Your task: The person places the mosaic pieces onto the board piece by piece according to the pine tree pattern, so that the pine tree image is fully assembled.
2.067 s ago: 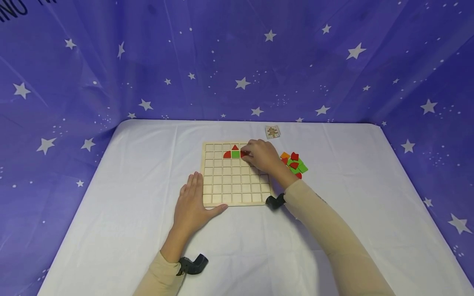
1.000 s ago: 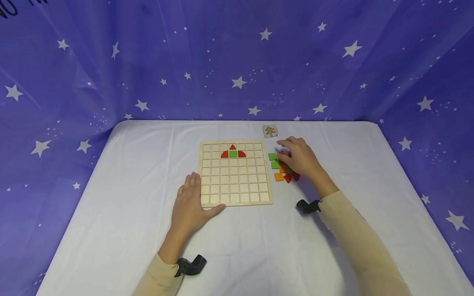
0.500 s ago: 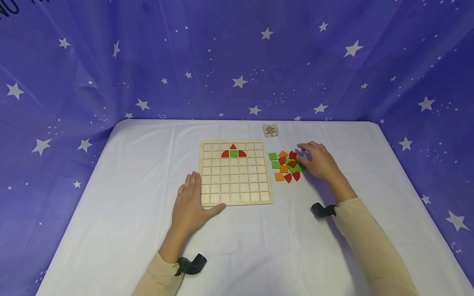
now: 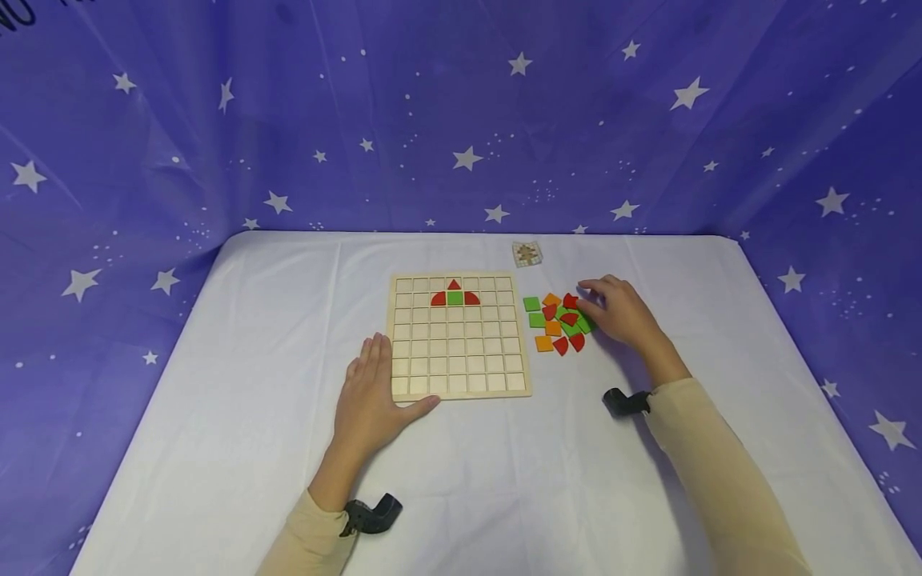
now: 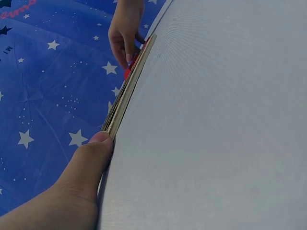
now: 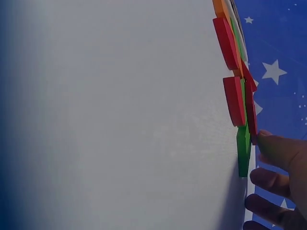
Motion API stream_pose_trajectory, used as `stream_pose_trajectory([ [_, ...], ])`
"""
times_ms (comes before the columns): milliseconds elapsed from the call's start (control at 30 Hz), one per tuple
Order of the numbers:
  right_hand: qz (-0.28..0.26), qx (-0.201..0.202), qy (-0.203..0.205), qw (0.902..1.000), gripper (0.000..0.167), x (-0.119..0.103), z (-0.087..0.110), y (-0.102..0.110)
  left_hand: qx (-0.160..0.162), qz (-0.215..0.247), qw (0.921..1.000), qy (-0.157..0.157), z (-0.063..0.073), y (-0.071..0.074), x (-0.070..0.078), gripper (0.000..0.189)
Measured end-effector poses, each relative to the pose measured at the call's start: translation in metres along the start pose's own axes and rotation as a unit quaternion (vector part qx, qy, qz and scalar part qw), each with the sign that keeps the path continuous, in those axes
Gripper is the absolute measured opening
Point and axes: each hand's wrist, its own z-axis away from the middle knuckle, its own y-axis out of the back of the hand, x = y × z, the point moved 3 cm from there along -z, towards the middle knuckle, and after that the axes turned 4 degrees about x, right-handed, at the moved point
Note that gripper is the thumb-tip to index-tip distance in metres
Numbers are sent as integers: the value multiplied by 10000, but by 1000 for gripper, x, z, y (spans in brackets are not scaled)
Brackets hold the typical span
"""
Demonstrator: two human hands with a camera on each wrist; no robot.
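Observation:
Beside the left edge of a wooden grid board (image 4: 457, 348) rests my left hand (image 4: 369, 400), its fingers straight and its thumb along the front edge. On the board, a red triangle (image 4: 454, 285) sits above a green square (image 4: 454, 298). Red quarter-circle pieces (image 4: 438, 299) flank that square. My right hand (image 4: 621, 314) is at the right side of loose flat pieces, fingers loosely bent. In the right wrist view its thumb (image 6: 278, 148) is close to a red piece (image 6: 251, 112); whether they touch, I cannot tell. No piece shows gripped.
Right of the board lie several loose green squares (image 4: 531, 304), orange squares (image 4: 552, 329) and red quarter-circles (image 4: 560, 346), some overlapping. A small card (image 4: 527, 254) with a brown tree-like pattern lies behind. A white cloth (image 4: 461, 480) covers the table; a starry blue curtain (image 4: 403, 120) hangs beyond.
My right hand has left the right red quarter-circle on the board and moved right to the loose pieces. Those pieces are now more spread out. The left hand stays at the board.

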Motion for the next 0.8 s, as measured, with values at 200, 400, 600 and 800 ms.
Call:
stream_pose_trajectory([
  [200,8,-176,-233,9996,46,-1,-6,-6,-22,31,10000,29,0,-1,0,128],
  [400,-26,-214,-195,9996,39,-5,-8,-7,-29,11,10000,40,0,0,0,129],
  [600,-28,-262,-278,9993,38,-5,-8,-7,-2,38,10000,31,0,0,0,129],
  [800,-2,-308,-240,9992,43,-4,-7,-6,33,33,10000,-1,0,-2,-1,128],
])
